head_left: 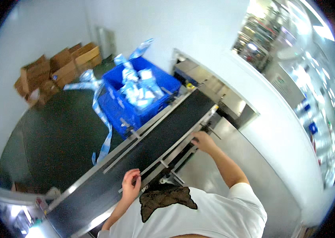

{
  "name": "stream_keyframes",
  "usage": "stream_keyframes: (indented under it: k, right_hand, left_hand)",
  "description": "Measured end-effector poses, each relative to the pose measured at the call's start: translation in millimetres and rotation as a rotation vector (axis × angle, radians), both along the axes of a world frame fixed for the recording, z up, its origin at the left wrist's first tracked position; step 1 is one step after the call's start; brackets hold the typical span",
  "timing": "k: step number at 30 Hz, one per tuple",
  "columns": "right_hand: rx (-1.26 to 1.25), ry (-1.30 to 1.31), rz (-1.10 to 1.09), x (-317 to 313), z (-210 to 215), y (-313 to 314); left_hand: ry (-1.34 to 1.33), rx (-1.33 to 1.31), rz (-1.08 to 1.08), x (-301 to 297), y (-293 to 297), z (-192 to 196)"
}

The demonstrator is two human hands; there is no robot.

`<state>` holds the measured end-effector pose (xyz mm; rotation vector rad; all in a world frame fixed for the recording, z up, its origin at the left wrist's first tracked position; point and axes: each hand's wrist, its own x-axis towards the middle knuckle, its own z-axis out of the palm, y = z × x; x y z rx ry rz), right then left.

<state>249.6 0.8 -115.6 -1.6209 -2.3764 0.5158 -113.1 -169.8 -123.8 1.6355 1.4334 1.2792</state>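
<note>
A long black conveyor belt (163, 131) with metal side rails runs diagonally from lower left to upper right. My left hand (131, 183) rests on the near metal rail (175, 148) low in the view, fingers curled over its edge. My right hand (202, 141) grips the same rail farther along, near a small bracket. Neither hand holds a loose object. The belt surface between the rails is bare.
A blue plastic crate (135, 95) full of blue-and-white packaging strips stands beyond the belt, with strips trailing onto the dark floor (56, 131). Brown cardboard boxes (56, 69) are stacked by the far wall. A white wall with an opening (230, 103) takes the belt's far end.
</note>
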Motion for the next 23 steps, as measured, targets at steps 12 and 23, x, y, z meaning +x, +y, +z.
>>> stream_keyframes:
  k: [12,23]
  right_hand:
    - [-0.372,-0.264,-0.774,49,-92,-218]
    - [-0.447,-0.154,-0.850,46,-75,-200]
  left_hand:
    - [0.453,0.296,-0.770,80,52,-69]
    - [0.485,0.239,-0.957,119,76,-70]
